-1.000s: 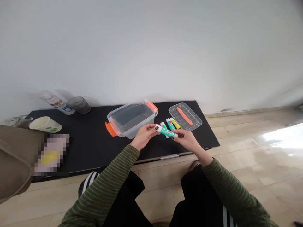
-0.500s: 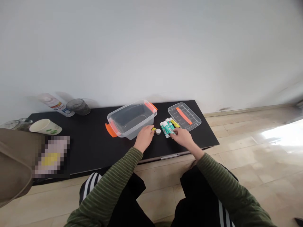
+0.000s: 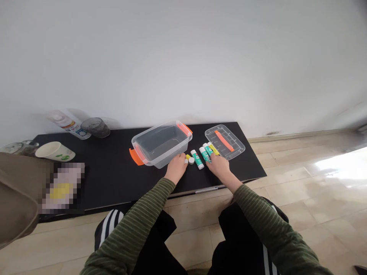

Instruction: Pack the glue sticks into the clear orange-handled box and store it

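Note:
My left hand is closed beside the front right corner of the clear plastic box. At its fingertips are a yellow piece and a white round cap, apparently ends of glue sticks; the rest is hidden. A green-and-white glue stick lies alone between my hands. My right hand has its fingers closed over the near ends of two more green glue sticks and a yellow one, which lie side by side. Exactly which ones it grips is hidden.
The clear lid with an orange handle lies at the right of the black table. A paper cup, a spray can and a dark glass stand at left. Someone's brown-clothed part shows at far left.
A gap has opened between the leftmost green glue stick and the others. My right hand has shifted slightly left. A white bit now shows at my left fingertips.

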`<state>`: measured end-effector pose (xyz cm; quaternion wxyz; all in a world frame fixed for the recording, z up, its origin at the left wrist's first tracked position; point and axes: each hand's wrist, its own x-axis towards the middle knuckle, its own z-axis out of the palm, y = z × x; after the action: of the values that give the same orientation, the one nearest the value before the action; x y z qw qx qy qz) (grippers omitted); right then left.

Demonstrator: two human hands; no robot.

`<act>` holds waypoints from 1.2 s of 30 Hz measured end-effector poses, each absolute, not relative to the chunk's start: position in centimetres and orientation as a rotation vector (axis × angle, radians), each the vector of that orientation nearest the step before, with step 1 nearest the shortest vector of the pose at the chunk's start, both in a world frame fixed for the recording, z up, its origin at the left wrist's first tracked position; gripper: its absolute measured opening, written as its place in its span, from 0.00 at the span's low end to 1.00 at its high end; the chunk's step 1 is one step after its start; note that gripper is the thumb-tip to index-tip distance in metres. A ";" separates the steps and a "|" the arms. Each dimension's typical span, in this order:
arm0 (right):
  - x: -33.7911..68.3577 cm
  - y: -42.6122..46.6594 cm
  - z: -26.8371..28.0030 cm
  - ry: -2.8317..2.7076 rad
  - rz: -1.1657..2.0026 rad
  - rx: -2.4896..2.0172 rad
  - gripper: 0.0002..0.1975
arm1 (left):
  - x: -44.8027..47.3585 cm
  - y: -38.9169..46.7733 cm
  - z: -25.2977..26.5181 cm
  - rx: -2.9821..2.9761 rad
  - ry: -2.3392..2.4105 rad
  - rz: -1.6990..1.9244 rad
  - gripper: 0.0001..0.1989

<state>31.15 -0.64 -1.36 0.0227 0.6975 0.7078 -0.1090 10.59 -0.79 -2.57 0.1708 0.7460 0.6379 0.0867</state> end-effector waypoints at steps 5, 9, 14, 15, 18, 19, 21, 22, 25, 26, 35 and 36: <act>30.0 -1.1 -1.4 2.441 -0.230 2.052 0.14 | 10.6 -0.8 -2.8 2.110 1.814 0.183 0.08; 28.2 -1.4 -1.7 2.497 -0.240 1.946 0.16 | 10.4 -0.6 -3.2 2.111 1.793 0.200 0.07; 26.6 -1.4 -1.9 2.350 -0.232 1.943 0.18 | 9.4 -0.7 -2.7 2.032 1.782 0.302 0.08; 26.4 -1.3 -1.9 2.323 -0.241 1.946 0.17 | 9.2 -0.8 -2.6 1.993 1.770 0.345 0.08; 26.5 -1.0 -1.5 2.267 -0.321 1.973 0.17 | 8.7 -0.9 -2.5 1.786 1.697 0.537 0.09; 26.7 -0.9 -1.3 2.256 -0.361 1.997 0.18 | 8.7 -0.9 -2.5 1.670 1.647 0.626 0.09; 27.2 -0.9 -0.8 2.255 -0.437 2.068 0.18 | 8.9 -0.9 -2.4 1.364 1.485 0.804 0.09; 27.6 -1.1 -0.5 2.264 -0.466 2.106 0.19 | 9.0 -0.9 -2.4 1.198 1.382 0.878 0.09; 28.6 -1.9 0.2 2.335 -0.534 2.188 0.17 | 9.6 -1.0 -1.9 0.804 1.128 1.001 0.09; 28.9 -2.4 0.4 2.363 -0.564 2.198 0.16 | 9.8 -1.0 -1.7 0.718 1.085 1.018 0.08; 29.9 -5.2 0.4 2.579 -0.708 2.077 0.15 | 10.2 -1.1 -0.8 0.549 0.970 1.066 0.05; 29.9 -5.2 0.4 2.585 -0.691 2.084 0.15 | 10.2 -1.2 -0.8 0.567 0.969 1.065 0.06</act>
<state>29.92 -5.22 0.42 -0.1250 0.6097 0.7562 -0.2021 10.24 -1.15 -0.82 0.7151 0.2559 0.4378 0.4811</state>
